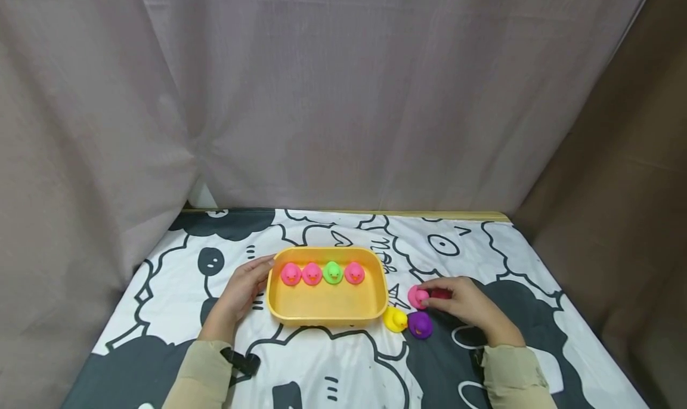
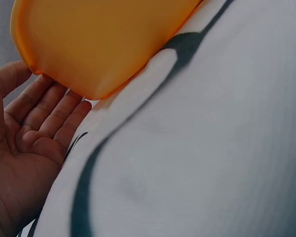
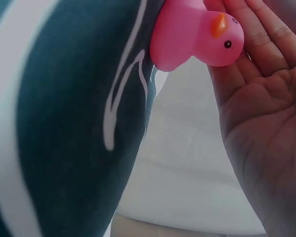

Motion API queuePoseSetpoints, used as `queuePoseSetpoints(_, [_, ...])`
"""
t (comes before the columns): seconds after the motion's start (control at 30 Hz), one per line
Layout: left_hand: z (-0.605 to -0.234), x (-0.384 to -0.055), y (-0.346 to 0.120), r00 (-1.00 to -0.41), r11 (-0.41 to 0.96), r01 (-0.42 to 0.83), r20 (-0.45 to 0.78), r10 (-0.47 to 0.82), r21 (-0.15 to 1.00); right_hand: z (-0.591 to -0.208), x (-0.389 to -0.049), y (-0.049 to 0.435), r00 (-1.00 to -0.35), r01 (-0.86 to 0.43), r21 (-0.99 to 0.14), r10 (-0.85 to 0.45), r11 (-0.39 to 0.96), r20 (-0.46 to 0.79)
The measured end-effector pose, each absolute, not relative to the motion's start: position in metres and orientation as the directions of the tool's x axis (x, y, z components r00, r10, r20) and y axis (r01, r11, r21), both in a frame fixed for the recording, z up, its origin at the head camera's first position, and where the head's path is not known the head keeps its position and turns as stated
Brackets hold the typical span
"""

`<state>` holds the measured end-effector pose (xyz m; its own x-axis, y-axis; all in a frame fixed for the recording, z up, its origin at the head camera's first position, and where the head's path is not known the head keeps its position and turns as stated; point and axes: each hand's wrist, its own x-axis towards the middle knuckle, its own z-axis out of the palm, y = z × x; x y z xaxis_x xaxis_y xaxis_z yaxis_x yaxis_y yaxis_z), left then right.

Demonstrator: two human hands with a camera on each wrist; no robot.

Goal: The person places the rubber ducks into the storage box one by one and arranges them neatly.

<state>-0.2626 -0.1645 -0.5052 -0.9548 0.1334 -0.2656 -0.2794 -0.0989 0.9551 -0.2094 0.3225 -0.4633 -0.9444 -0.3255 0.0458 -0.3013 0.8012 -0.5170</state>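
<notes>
A yellow-orange tray (image 1: 327, 310) holds a row of rubber ducks, a green one (image 1: 333, 272) among pink ones (image 1: 291, 273). My left hand (image 1: 245, 290) rests against the tray's left end; in the left wrist view its fairly straight fingers (image 2: 49, 106) touch the outer wall. To the right of the tray, my right hand (image 1: 464, 301) pinches a pink rubber duck (image 1: 416, 297) between thumb and fingertips, low over the cloth. In the right wrist view the pink duck (image 3: 219, 42) sits beside the fingers, its orange beak showing. Something reddish-pink is partly hidden under this hand.
A yellow duck (image 1: 395, 319) lies by the tray's lower right corner, and a purple duck (image 1: 420, 325) is just right of it. A black-and-white cartoon cloth (image 1: 322, 367) covers the table. Grey curtains (image 1: 343, 99) hang behind and at the sides.
</notes>
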Motion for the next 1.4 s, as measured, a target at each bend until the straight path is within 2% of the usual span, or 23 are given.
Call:
queuePoseSetpoints(0.27, [-0.503,-0.262,-0.164,-0.958,-0.093,-0.266,-0.252,0.139,0.960,-0.462,-0.210,0.323,-0.968,-0.219,-0.584,-0.249,0.781,0.030])
queuePoseSetpoints(0.53, [-0.503,-0.262,-0.164,-0.957,-0.097,-0.270,-0.256,0.137,0.958,-0.462,-0.209,0.323,-0.977,-0.197,-0.601,-0.204,0.774,0.056])
queuePoseSetpoints(0.97, [-0.506,-0.263,-0.165,-0.957,-0.110,-0.269,-0.252,0.147,0.957,-0.454,-0.210,0.316,-0.976,-0.204,-0.675,-0.197,0.709,0.088])
queuePoseSetpoints(1.4, [-0.505,-0.262,-0.165,-0.958,-0.110,-0.267,-0.251,0.141,0.958,-0.444,-0.214,0.311,-0.964,-0.260,-0.676,-0.219,0.689,0.148])
